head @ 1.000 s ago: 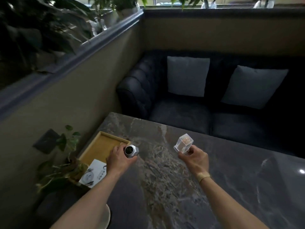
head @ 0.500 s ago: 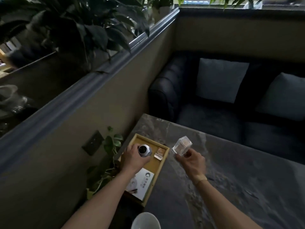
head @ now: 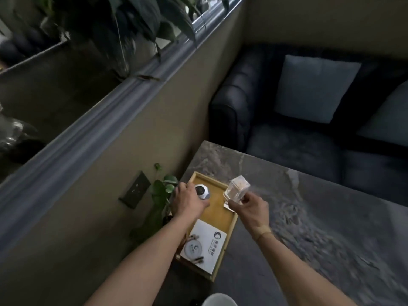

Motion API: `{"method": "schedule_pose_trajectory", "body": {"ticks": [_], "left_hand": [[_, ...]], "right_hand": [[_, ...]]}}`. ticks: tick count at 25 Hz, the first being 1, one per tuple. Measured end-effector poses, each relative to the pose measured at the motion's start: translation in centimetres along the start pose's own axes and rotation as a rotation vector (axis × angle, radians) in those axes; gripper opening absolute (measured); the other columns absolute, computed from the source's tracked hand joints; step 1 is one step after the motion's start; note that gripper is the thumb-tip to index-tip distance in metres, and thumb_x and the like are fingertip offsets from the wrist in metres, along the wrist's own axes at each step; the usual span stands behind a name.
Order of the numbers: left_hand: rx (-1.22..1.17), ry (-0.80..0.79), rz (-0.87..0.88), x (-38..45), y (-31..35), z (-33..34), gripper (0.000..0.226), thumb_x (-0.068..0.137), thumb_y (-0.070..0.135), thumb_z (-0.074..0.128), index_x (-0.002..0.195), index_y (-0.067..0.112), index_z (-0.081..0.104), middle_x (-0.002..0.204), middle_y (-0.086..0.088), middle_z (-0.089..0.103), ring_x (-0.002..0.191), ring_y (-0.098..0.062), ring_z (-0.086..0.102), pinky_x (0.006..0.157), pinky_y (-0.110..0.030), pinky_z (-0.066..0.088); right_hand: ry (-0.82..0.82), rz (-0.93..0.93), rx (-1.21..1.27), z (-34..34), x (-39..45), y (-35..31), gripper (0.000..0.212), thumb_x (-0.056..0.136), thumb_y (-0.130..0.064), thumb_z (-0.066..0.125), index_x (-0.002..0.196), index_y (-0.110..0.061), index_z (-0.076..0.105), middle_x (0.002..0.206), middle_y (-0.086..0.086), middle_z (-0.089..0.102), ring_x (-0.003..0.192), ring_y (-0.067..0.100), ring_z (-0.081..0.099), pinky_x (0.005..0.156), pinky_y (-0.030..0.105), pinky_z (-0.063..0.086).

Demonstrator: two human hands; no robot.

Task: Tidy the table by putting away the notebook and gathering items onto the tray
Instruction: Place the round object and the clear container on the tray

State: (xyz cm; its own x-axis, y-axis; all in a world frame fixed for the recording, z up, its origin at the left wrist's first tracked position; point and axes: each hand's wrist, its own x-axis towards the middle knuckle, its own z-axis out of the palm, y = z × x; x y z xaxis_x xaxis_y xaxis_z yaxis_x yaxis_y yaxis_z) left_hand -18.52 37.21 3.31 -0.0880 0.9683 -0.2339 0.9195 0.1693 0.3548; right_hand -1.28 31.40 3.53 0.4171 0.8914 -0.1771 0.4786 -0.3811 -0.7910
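A wooden tray (head: 230, 226) lies along the left edge of the dark marble table (head: 309, 217). My left hand (head: 187, 200) grips a small silver faceted jar (head: 202, 192) over the tray's far end. To its right, my right hand (head: 251, 207) holds a clear plastic box (head: 237, 190) with something orange inside, tilted above the tray's right rim. A white card with a logo (head: 204, 245) rests in the tray's near end. Under the clear box a small packet (head: 227, 206) peeks out on the tray.
A beige wall with an outlet (head: 135, 189) and a leafy plant (head: 162, 191) lie left of the table. A dark sofa with two grey cushions (head: 313, 87) stands behind it. A white round rim (head: 218, 300) shows at the bottom edge.
Both hands have carried the jar and the clear box leftward, from over the bare table to over the tray. The view has swung left.
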Motion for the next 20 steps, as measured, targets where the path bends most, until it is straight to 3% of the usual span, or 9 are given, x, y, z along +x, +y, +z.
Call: {"method": "schedule_pose_trajectory", "body": {"ticks": [3,7,10,13,17,20], "left_hand": [[0.082,0.011,0.004,1.6,-0.7,1.0,0.07,0.067,0.053,0.074,0.123,0.018,0.051,0.126,-0.007,0.05,0.116,-0.027,0.046,0.089,-0.04,0.045],[0.107,-0.032,-0.04,3.4,-1.4,2.1,0.07,0.069,0.051,0.076,0.125,0.018,0.05,0.128,-0.006,0.049,0.118,-0.026,0.045,0.086,-0.039,0.045],[0.138,-0.049,-0.022,4.2,-2.0,2.8,0.07,0.072,0.05,0.076,0.127,0.016,0.048,0.131,-0.007,0.047,0.121,-0.026,0.044,0.087,-0.037,0.045],[0.126,-0.071,-0.022,5.0,-2.4,3.4,0.071,0.074,0.049,0.077,0.129,0.014,0.047,0.131,-0.008,0.046,0.121,-0.027,0.044,0.086,-0.036,0.045],[0.16,-0.082,0.016,5.8,-2.3,3.9,0.075,0.074,0.052,0.077,0.13,0.011,0.045,0.129,-0.01,0.047,0.118,-0.027,0.048,0.088,-0.035,0.046],[0.255,-0.072,0.072,6.2,-2.1,4.4,0.077,0.074,0.054,0.076,0.13,0.011,0.045,0.13,-0.011,0.049,0.119,-0.026,0.047,0.093,-0.036,0.043]], "right_hand": [[-0.054,-0.054,-0.07,1.9,1.1,0.8,0.022,0.063,-0.04,0.082,0.066,-0.035,0.061,0.063,-0.018,0.062,0.058,-0.002,0.057,0.05,0.02,0.04],[-0.124,-0.112,-0.195,4.6,2.5,1.7,0.025,0.066,-0.042,0.078,0.082,-0.024,0.07,0.08,-0.007,0.072,0.074,0.014,0.064,0.066,0.036,0.054],[-0.136,-0.184,-0.334,6.3,3.4,2.1,0.028,0.07,-0.047,0.074,0.085,-0.024,0.069,0.086,-0.003,0.071,0.083,0.019,0.062,0.075,0.036,0.051],[-0.14,-0.245,-0.434,7.4,4.4,2.4,0.035,0.074,-0.049,0.072,0.101,-0.026,0.07,0.102,-0.003,0.071,0.1,0.019,0.057,0.088,0.038,0.046],[-0.187,-0.291,-0.528,8.2,5.3,3.0,0.048,0.076,-0.052,0.069,0.116,-0.025,0.064,0.11,-0.001,0.068,0.103,0.018,0.049,0.087,0.036,0.043],[-0.17,-0.363,-0.58,8.3,5.7,3.1,0.05,0.076,-0.058,0.066,0.114,-0.025,0.066,0.109,-0.003,0.069,0.102,0.019,0.047,0.085,0.036,0.042]]}}
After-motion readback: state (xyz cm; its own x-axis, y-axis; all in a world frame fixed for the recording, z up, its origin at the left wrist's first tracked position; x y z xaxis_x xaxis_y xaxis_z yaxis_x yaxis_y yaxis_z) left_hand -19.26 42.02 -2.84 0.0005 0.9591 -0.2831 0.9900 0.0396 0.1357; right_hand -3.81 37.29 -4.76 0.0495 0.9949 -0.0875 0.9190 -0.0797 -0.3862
